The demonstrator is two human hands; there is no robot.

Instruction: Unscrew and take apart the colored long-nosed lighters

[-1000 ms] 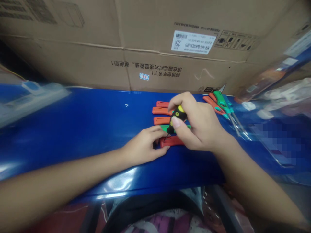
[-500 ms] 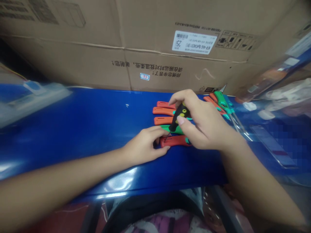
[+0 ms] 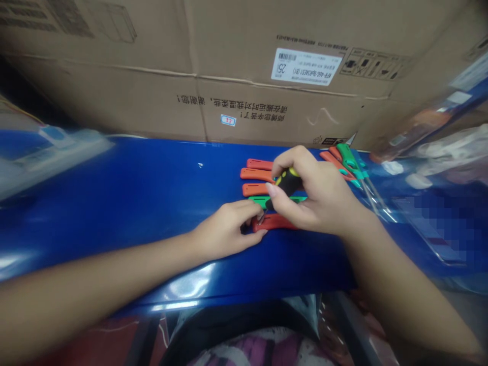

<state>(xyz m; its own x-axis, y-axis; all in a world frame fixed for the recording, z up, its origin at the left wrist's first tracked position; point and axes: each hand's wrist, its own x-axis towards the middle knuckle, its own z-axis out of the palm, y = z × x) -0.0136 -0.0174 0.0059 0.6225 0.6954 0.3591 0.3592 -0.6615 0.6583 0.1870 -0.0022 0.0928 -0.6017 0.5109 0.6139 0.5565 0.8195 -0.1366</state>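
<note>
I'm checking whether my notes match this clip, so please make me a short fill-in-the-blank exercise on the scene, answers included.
1. The nearest handle, pinched at one end by the left hand, is coloured ____.
2. Just beyond it, the second handle is coloured ____.
3. The screwdriver in the right hand has a grip coloured black and ____.
4. The large box behind the blue table is made of ____.

Missing words: red; green; yellow; cardboard.

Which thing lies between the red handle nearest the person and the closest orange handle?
In the head view, a green handle, partly hidden by the right hand, lies between the red handle and that orange handle.
</note>
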